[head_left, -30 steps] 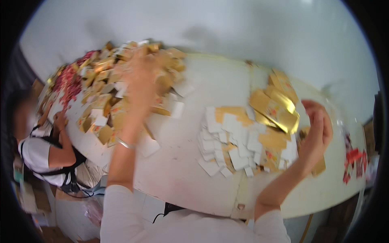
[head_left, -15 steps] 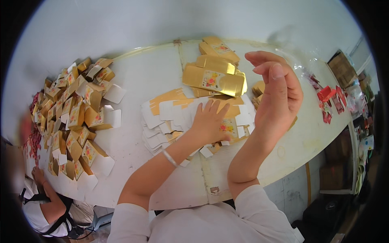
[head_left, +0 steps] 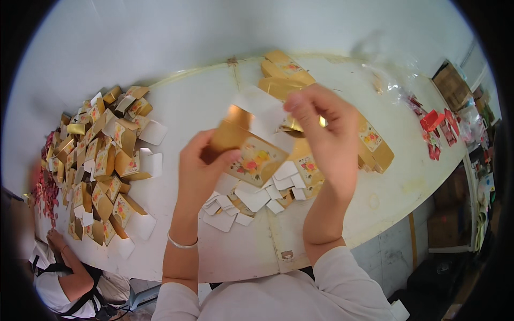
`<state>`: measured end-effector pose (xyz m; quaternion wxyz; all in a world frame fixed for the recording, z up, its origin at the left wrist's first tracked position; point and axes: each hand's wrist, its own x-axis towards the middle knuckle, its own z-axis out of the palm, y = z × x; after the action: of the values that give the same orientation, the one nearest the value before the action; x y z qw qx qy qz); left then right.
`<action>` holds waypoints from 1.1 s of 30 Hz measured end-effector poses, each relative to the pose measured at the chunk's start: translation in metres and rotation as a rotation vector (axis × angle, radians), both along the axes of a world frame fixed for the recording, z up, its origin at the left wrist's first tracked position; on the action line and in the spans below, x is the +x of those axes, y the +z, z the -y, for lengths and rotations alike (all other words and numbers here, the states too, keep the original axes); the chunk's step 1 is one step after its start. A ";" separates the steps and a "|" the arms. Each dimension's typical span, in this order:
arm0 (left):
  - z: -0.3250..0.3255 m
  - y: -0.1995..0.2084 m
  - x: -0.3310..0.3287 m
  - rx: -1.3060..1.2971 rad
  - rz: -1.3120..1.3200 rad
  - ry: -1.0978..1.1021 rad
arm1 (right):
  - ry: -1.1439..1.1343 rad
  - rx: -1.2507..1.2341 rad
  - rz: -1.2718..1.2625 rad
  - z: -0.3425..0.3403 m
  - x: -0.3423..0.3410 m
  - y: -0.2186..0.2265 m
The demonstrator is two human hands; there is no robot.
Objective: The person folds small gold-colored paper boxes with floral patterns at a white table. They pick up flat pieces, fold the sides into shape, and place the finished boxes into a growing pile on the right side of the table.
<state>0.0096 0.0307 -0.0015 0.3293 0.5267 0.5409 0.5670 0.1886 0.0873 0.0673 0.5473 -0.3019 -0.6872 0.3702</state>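
Left hand (head_left: 202, 163): pinching box (head_left: 258, 162) at its left side
Right hand (head_left: 329, 136): curled beside box, upper right; grip, cannot tell
Box: between hands, above flats (head_left: 251, 197), slanting down rightward; left hand nearer

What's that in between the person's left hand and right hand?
A gold box with a flower picture. The left hand holds it, and the right hand is on its other side. The head view shows this.
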 end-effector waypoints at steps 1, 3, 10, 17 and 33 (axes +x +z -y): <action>0.005 0.009 -0.001 0.046 0.085 0.042 | -0.013 0.093 0.078 0.000 -0.006 -0.002; 0.012 0.011 -0.005 0.149 0.135 0.147 | -0.027 0.285 0.234 -0.004 -0.023 -0.014; 0.010 0.001 -0.011 0.416 0.030 0.296 | -0.102 0.489 0.340 0.005 -0.062 -0.021; 0.012 0.011 -0.008 0.316 -0.618 0.342 | 0.163 0.574 0.365 -0.002 -0.067 -0.029; 0.015 0.006 -0.021 0.345 -0.382 0.084 | 0.589 -0.645 -0.504 -0.001 -0.079 -0.043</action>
<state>-0.0115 0.0154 0.0043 0.1027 0.6498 0.5098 0.5544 0.1094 0.0884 0.0239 0.4475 -0.1501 -0.4403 0.7638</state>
